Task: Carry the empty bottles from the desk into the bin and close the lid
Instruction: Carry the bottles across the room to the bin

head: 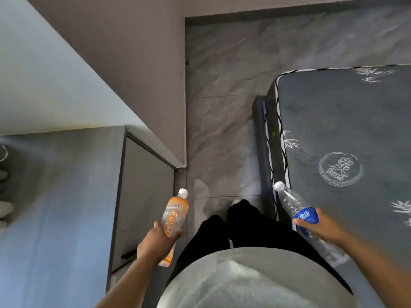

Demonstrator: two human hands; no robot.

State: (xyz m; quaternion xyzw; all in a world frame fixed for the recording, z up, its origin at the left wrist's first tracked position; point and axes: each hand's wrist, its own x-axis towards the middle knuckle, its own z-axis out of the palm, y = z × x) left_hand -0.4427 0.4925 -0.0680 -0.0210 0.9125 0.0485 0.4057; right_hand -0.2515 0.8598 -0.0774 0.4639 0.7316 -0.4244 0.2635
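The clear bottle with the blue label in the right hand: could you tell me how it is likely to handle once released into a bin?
The clear bottle looks empty, so it is probably very light. Its thin, see-through wall suggests it may dent or crackle under the right hand. Being round and smooth, it would likely roll if laid on its side.

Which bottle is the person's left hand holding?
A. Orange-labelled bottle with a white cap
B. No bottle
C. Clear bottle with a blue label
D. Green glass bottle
A: the left hand grips the orange-labelled bottle, while the right hand holds the clear blue-labelled bottle.
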